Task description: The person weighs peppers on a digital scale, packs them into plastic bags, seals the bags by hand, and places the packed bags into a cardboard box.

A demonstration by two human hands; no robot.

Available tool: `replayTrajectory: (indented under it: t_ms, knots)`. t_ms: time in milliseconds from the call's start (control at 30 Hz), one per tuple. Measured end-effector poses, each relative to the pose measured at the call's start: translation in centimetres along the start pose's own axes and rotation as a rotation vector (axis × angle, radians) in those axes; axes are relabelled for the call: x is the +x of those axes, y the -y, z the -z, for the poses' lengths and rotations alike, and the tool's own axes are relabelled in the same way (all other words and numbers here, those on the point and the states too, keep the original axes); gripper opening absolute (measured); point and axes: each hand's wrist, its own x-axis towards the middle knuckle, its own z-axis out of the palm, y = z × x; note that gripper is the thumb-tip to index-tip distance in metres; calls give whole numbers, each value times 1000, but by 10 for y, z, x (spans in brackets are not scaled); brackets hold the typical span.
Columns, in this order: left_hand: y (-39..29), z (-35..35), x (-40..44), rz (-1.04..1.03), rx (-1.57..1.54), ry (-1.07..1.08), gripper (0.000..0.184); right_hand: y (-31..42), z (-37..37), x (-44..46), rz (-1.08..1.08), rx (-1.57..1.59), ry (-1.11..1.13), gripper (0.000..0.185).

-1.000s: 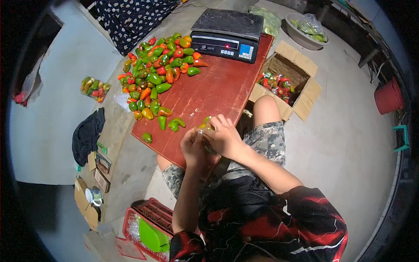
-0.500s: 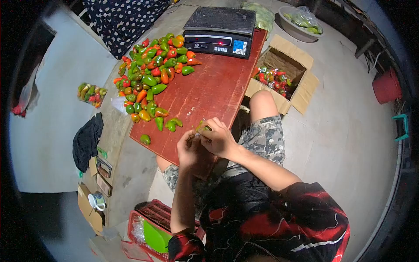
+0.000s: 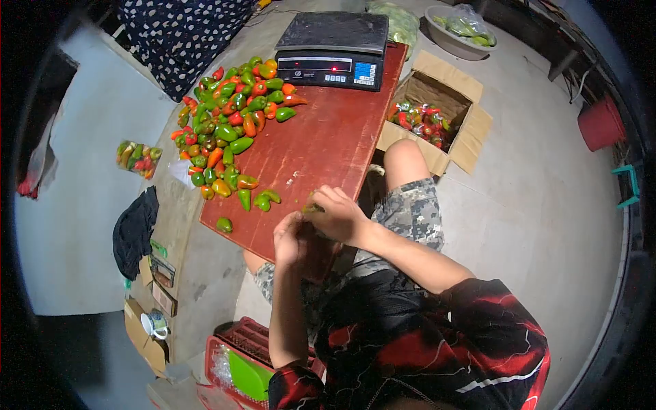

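Observation:
Over the near end of the red board (image 3: 321, 147), my right hand (image 3: 335, 215) is closed on a small green pepper (image 3: 313, 208), mostly covered by its fingers. My left hand (image 3: 290, 238) is beside it, fingers curled and bunched close to the pepper; what they pinch, if anything, is too small to make out. Just beyond my hands lie a few loose green peppers (image 3: 262, 201). A single green pepper (image 3: 224, 225) rests near the board's left corner. The large pile of red, green and orange peppers (image 3: 225, 131) spreads along the left side.
A black scale (image 3: 330, 58) stands at the board's far end. Right of the board, an open cardboard box (image 3: 470, 133) holds bagged peppers. A bag of peppers (image 3: 139, 158) lies left. A red basket (image 3: 256, 335) with a green scoop is below left. A basin (image 3: 459, 44) stands far right.
The view has shifted, so the board and scale appear further left. My hands have drawn slightly apart, and less of the pepper shows between them.

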Motion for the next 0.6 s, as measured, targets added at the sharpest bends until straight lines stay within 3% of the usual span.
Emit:
replayTrajectory:
  t_ms: [67,167,333,467,533,567,600]
  knots:
    - [-8,-11,-6,21,-68,-17,18,0,2,1,96,-247,165,9]
    - [-10,-17,-8,45,-10,-72,16,1,1,3,236,-437,174,12]
    - [-7,-10,-3,29,34,51,12,-3,0,13,307,-492,368,12]
    - [-1,-5,2,-4,162,36,12,-12,1,23,504,-491,326,13]
    - [-3,-27,-6,-294,379,-99,16,-12,6,29,557,-486,324,13]
    - [-3,-29,-7,-295,381,-99,16,-11,9,31,570,-496,324,13]
    - [-2,-29,-6,-499,624,-118,18,-11,11,34,584,-507,322,13]
